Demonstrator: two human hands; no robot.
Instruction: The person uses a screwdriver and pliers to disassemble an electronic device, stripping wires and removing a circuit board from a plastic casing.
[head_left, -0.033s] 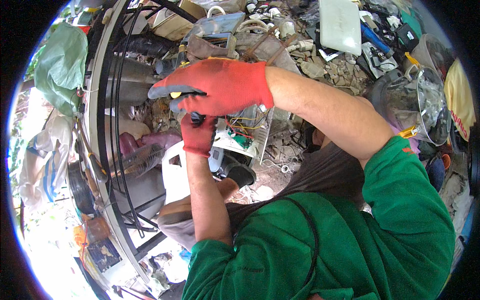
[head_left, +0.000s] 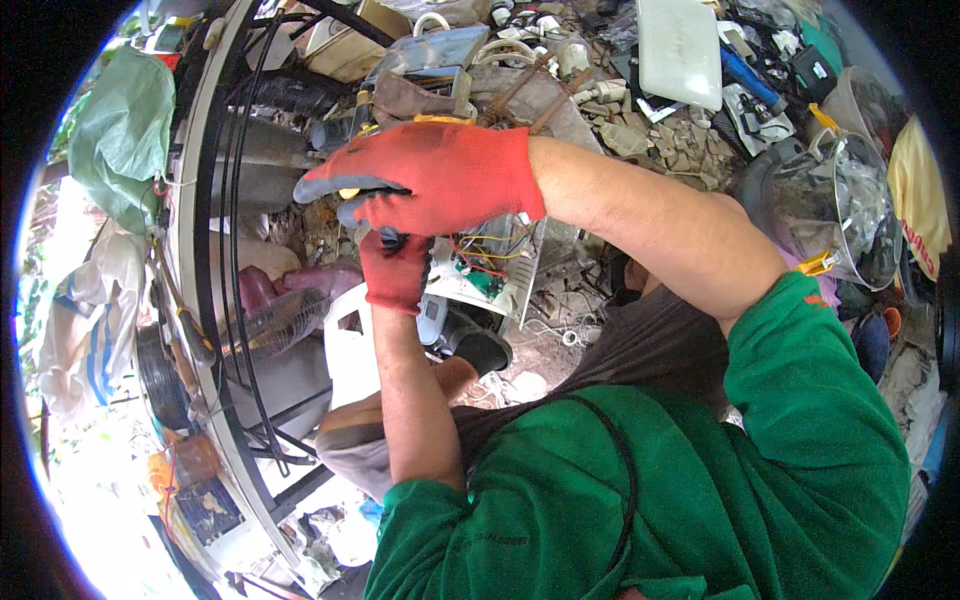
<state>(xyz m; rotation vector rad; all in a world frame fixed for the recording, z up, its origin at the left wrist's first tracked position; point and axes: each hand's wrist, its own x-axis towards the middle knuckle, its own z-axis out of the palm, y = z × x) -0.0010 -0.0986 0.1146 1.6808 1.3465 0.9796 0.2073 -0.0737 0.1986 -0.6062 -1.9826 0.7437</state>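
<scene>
My right hand (head_left: 440, 175), in a red glove with a dark palm, is closed above my left hand. A small yellow piece (head_left: 349, 193) shows between its fingers and thumb; the rest of what it grips is hidden. Directly below, my left hand (head_left: 393, 275) wears a matching glove and is curled closed. Its fingertips are partly covered by the right hand, so what they hold cannot be made out. Beside both hands lies an open white plastic housing (head_left: 525, 285) with slots along its edge. Red and yellow wires (head_left: 490, 242) and a green circuit board (head_left: 485, 281) show inside it.
A metal frame with black cables (head_left: 232, 200) stands close on the left. Broken rubble and scrap (head_left: 670, 150) cover the ground ahead, with a white panel (head_left: 680, 55) on top. A clear bucket (head_left: 855, 205) stands at the right. My bent legs (head_left: 640, 345) are beneath my arms.
My right hand has shifted down very slightly over the left one. Otherwise things look the same.
</scene>
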